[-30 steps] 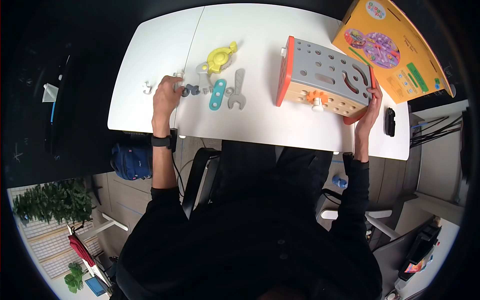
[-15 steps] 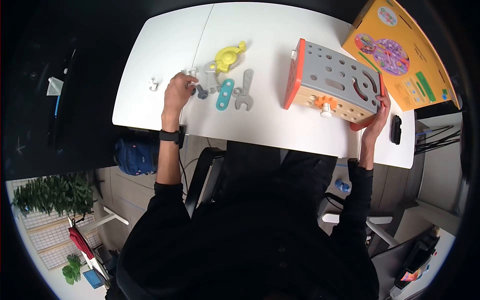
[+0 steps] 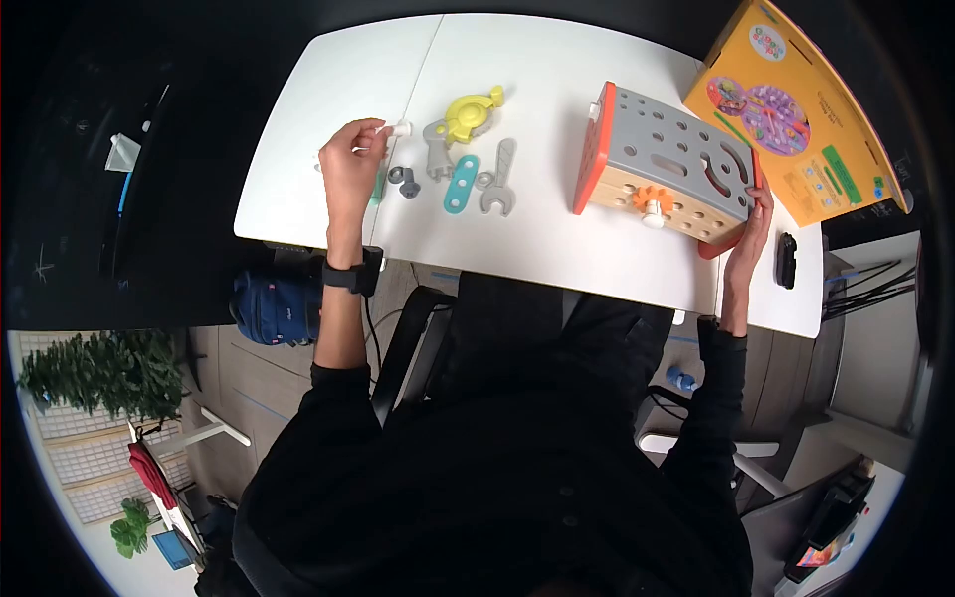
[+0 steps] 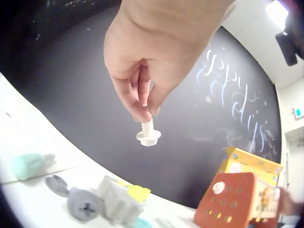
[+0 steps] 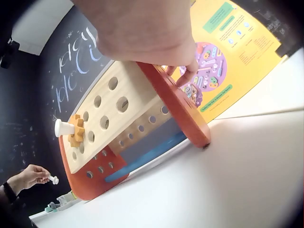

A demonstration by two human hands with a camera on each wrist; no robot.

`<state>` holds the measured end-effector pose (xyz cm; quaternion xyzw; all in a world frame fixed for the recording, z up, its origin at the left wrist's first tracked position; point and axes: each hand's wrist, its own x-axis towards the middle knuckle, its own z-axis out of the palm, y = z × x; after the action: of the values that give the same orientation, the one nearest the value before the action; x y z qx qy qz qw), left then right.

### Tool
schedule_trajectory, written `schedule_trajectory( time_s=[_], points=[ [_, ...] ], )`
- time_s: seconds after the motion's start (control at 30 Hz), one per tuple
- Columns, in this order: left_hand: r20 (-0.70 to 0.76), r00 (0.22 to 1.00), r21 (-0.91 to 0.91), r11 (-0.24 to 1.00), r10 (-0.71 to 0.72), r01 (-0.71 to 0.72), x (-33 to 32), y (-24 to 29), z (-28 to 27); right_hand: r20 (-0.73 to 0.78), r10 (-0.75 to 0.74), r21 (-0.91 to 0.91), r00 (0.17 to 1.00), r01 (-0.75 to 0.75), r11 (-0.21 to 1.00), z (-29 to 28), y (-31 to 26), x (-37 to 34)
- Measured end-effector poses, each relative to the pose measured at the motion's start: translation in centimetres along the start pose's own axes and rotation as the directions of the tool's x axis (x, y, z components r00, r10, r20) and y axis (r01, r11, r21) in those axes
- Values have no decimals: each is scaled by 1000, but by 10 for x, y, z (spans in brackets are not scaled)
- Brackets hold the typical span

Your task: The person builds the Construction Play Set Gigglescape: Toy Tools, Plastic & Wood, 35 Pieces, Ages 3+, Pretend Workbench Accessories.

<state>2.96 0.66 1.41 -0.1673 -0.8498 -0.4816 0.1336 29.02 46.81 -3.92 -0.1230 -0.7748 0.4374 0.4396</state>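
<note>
My left hand is raised over the left part of the table, pinching a white toy bolt by its threaded shank, head downward in the left wrist view. Below it lie a dark grey bolt and a nut. A teal piece is partly covered by the hand in the head view. At the right, my right hand grips the red end panel of a toy workbench, fingers over the panel's edge. An orange gear with a white bolt sits on the workbench's wooden side.
Right of the left hand lie a yellow toy saw, a teal strip with holes and a grey wrench. Behind the workbench leans a yellow box. A black object lies near the right edge.
My left hand has risen from the small parts and now holds up the white bolt. The right hand stays on the workbench, and the head view has shifted slightly.
</note>
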Motion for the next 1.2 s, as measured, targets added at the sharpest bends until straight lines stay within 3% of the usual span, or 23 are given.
schedule_trajectory(
  time_s=[0.07,0.13,0.17,0.2,0.27,0.33,0.4,0.43,0.5,0.53,0.6,0.67,0.73,0.8,0.87,1.0,1.07,1.2],
  points=[
    [39,998,-96,994,-40,43,-5,20,-7,47,68,-14,997,-68,998,-5,-9,0],
    [173,975,-257,949,-142,184,-13,40,-6,53,80,-52,995,-78,996,-8,-29,3],
    [173,975,-259,949,-139,181,-16,46,-3,59,102,-91,993,-97,991,-8,-43,4],
    [264,960,-312,933,-94,177,-20,51,0,57,101,-92,993,-96,991,-7,-55,4],
    [351,935,-367,914,-38,175,-26,60,9,75,-176,-476,981,191,858,-5,-79,5],
    [489,871,-445,874,55,194,-34,72,23,86,-255,-535,963,260,804,-1,-110,1],
    [532,841,-436,884,102,168,-45,91,37,296,-233,-244,926,309,919,1,-132,-9],
    [606,782,-464,863,145,199,-51,97,44,383,-196,-171,903,278,945,5,-140,-18],
    [704,674,-483,847,225,221,-61,106,58,485,-117,-18,867,143,990,24,-159,-38],
    [709,667,-484,846,230,222,-64,110,64,506,-66,59,860,43,997,34,-166,-46],
    [789,556,-456,855,260,248,-71,119,77,584,-47,91,810,-8,996,40,-162,-58],
    [792,535,-482,839,294,253,-78,121,90,601,-29,109,799,-45,993,44,-150,-65],
    [805,500,-477,849,318,228,-83,123,99,660,-57,73,749,12,997,44,-137,-69],
    [810,480,-476,856,336,204,-87,123,105,620,0,41,785,-32,999,45,-137,-70],
    [854,428,-423,874,295,240,-92,124,110,683,68,161,727,-241,957,44,-133,-68],
    [862,454,-369,892,224,261,-95,113,123,717,51,151,696,-225,963,52,-125,-67],
    [862,464,-363,889,206,279,-96,110,126,792,26,118,610,-196,974,54,-116,-69],
    [857,479,-352,895,192,272,-95,106,122,798,49,101,601,-214,972,63,-112,-72]
  ],
)
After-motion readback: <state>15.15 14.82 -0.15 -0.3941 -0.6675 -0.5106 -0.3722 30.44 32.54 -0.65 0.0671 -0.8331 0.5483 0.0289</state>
